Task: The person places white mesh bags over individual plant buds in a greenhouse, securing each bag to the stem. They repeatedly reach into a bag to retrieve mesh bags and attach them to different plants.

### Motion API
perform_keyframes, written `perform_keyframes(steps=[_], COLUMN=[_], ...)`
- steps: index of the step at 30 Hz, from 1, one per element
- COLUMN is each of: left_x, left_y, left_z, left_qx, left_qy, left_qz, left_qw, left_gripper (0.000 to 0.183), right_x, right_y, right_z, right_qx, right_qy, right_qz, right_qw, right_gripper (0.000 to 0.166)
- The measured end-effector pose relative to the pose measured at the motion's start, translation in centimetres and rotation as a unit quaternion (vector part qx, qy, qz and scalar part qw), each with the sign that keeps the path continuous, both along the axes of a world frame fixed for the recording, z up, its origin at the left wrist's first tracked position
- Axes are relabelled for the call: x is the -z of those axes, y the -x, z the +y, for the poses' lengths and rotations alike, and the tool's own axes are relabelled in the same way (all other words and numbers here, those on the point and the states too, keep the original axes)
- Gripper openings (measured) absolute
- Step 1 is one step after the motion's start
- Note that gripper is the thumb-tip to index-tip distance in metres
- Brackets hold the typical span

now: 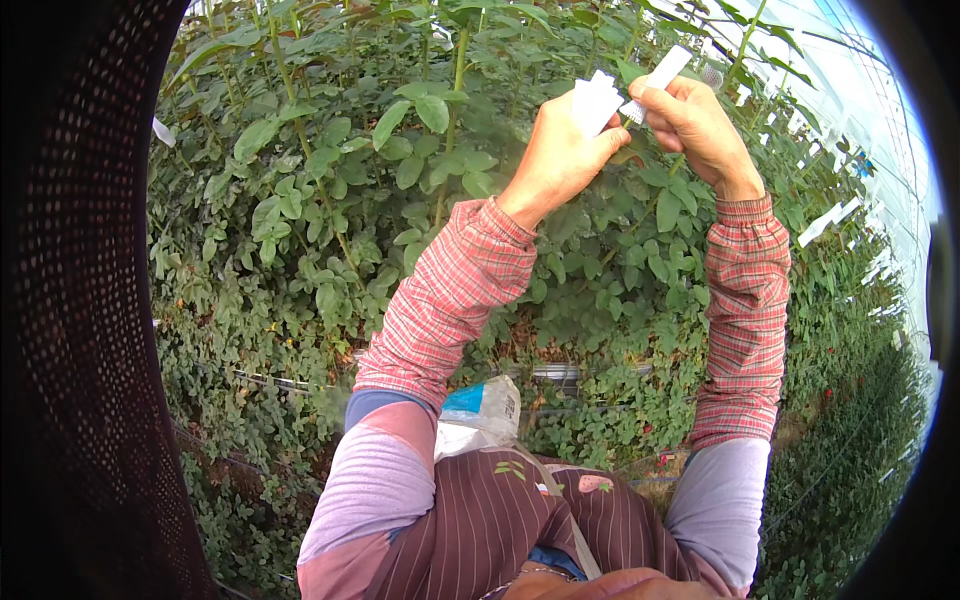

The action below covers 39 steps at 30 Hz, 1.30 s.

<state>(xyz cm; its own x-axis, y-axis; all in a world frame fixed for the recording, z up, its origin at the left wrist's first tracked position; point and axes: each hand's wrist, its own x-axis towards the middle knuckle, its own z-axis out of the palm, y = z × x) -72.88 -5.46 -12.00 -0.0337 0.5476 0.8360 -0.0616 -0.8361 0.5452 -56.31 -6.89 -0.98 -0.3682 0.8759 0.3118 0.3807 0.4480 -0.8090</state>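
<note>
Both my hands are raised among leafy green stems at the top of the view. My left hand (562, 154) is closed on several white paper strips (595, 103), which fan out over its thumb side. Just to the right, my right hand (694, 124) pinches a single white strip (666, 69) between thumb and fingers, with its lower end close to the left fingertips. A green plant stem (675, 165) runs below the hands; whether either hand touches it cannot be told. Checked red sleeve covers reach both wrists.
Tall leafy plants (431, 112) stand in front of me. A plastic bag (480, 409) hangs at my waist by a strap. More white strips (829, 221) hang along the row at the right, beside the translucent greenhouse wall (862, 90). Dark mesh covers the left edge.
</note>
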Motion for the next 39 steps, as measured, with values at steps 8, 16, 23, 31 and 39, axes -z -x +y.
perform_keyframes(steps=[8,16,23,31,39], left_x=[0.2,4.1,9.1,5.2,-0.7], left_y=[-0.9,1.5,2.3,3.2,2.9], left_z=[0.4,-4.4,-9.3,-5.3,1.4], left_qx=[0.060,-0.153,0.232,-0.014,-0.032], left_qy=[0.029,-0.022,0.228,0.005,0.046], left_qz=[-0.072,-0.106,-0.049,-0.084,0.009], left_qw=[0.995,0.982,0.944,0.996,0.998], left_gripper=[0.011,0.036,0.026,0.022,0.022], right_x=[0.1,4.8,11.2,1.0,-2.9], right_y=[0.7,0.5,2.0,2.3,3.4], right_z=[0.1,-6.2,-8.6,-1.1,5.2], right_qx=[-0.042,0.030,-0.043,0.184,0.080], right_qy=[-0.010,-0.058,0.064,-0.285,-0.171], right_qz=[-0.035,0.039,0.044,-0.031,-0.075], right_qw=[0.998,0.997,0.996,0.940,0.979], right_gripper=[0.019,0.029,0.027,0.066,0.036])
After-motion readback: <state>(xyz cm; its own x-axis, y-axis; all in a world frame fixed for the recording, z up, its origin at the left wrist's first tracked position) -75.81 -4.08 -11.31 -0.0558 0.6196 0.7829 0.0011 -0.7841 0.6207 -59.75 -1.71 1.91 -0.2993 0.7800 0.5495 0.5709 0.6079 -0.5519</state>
